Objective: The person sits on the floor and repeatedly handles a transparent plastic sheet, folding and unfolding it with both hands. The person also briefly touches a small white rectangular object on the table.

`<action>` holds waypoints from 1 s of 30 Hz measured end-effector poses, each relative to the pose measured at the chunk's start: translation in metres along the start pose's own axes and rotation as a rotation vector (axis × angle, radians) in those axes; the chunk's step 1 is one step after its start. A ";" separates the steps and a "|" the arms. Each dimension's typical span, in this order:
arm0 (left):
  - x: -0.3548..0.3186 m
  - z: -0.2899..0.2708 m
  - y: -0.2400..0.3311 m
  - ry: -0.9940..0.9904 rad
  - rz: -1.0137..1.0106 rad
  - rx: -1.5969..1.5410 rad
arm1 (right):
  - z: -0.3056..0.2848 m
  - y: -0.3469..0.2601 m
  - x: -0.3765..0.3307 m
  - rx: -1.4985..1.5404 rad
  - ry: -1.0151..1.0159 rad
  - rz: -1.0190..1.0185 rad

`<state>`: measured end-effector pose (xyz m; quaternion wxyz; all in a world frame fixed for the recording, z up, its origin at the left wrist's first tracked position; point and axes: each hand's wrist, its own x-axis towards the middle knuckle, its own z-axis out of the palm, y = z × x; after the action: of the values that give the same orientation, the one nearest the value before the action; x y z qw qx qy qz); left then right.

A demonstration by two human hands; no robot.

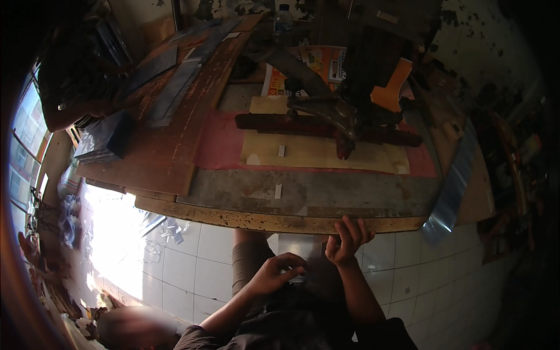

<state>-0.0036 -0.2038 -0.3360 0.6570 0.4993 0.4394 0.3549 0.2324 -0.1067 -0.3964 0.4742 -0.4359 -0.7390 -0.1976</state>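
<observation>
My left hand hovers over my lap, its fingers loosely bent and the thumb a little apart; nothing shows in it. My right hand is raised at the front edge of the worktable, fingers spread and palm bare. Whether it touches the edge, I cannot tell. Between my legs is a pale, shiny flat surface, partly hidden. Beyond the hands stands a dark metal machine with a long bar, over a cream sheet and a pink sheet. Two small pale pieces lie in front of it.
A shiny metal strip overhangs the table's right front. On the left, a brown board bears long metal strips and a stack of dark plates, beside another person's arm. Scraps litter the tiled floor.
</observation>
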 end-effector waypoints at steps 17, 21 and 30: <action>0.001 -0.001 0.003 0.005 -0.009 0.041 | -0.001 -0.003 0.003 -0.002 0.005 0.007; 0.001 0.001 -0.007 0.070 0.053 -0.003 | 0.000 -0.003 0.003 -0.006 0.010 0.006; 0.003 -0.003 -0.006 0.067 0.032 0.049 | 0.000 -0.003 0.004 -0.002 0.024 0.004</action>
<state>-0.0051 -0.2021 -0.3430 0.6239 0.5098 0.4618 0.3709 0.2295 -0.1065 -0.3925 0.4828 -0.4353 -0.7324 -0.2026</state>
